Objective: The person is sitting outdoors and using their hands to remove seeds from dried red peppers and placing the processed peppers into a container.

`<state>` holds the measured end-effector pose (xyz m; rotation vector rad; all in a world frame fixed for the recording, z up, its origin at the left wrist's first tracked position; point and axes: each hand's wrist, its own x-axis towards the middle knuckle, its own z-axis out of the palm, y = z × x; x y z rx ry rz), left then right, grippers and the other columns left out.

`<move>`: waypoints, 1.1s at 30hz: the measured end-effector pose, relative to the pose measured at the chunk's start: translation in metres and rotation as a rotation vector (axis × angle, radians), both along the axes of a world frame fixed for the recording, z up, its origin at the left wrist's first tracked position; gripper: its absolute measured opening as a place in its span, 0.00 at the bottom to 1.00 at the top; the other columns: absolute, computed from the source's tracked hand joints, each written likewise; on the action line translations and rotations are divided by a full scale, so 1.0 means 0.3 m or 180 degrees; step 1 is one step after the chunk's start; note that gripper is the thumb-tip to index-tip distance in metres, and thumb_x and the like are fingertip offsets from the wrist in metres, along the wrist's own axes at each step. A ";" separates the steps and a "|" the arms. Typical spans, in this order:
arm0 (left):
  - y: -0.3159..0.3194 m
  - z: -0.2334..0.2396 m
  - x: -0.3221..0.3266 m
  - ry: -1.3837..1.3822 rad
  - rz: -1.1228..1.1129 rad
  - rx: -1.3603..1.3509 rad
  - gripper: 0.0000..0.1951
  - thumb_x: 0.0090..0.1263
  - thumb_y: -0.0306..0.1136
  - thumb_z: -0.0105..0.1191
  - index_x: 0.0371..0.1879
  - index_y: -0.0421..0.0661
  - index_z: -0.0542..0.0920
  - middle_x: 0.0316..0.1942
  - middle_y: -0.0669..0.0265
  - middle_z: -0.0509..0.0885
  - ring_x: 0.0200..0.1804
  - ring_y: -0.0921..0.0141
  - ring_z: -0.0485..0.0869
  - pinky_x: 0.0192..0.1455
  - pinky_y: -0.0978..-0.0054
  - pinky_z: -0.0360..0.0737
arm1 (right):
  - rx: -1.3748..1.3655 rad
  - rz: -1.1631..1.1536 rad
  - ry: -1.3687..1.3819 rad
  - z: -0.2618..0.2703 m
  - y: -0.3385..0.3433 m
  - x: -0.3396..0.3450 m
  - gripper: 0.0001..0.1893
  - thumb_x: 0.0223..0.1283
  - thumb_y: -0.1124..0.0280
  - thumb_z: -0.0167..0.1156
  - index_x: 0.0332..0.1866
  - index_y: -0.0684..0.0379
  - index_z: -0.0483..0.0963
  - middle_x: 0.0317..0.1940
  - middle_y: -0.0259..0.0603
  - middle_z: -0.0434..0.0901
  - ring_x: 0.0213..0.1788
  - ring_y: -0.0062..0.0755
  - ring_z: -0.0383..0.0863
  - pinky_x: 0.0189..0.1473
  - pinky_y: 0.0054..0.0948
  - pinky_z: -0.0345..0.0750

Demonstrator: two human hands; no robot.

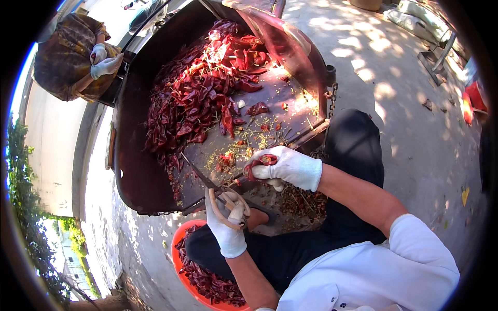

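My left hand point(227, 217), in a white knit glove, is shut around the tan loop handles of scissors point(204, 177). A long, dark blade points up and left over the metal bed's front part. To the right, my right hand point(286, 167), also white-gloved, holds a dried red pepper point(268, 159) between thumb and fingers. Both hands are at the near edge of a dark red metal cart bed point(134, 155), apart from each other. A large heap of dried red peppers point(202, 93) fills its far left part. Yellow seeds point(260, 136) and stem bits lie scattered on its floor.
An orange-red basin point(177, 252) of dried peppers stands beside my left knee. Stems and scraps point(301, 200) lie on the ground between my legs. A chain point(332, 101) hangs at the bed's right corner. Another person point(74, 58) with white gloves is at the far left side.
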<state>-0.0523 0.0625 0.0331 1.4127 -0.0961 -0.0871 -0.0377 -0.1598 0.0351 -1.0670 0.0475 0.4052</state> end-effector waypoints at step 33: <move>-0.052 -0.083 -0.152 0.1021 -0.1374 -0.1467 0.23 0.71 0.37 0.54 0.54 0.27 0.75 0.41 0.45 0.84 0.40 0.56 0.85 0.43 0.58 0.85 | 0.0866 0.0335 0.0218 -0.056 0.018 -0.032 0.09 0.68 0.62 0.65 0.44 0.57 0.80 0.25 0.26 0.78 0.23 0.14 0.74 0.25 0.19 0.72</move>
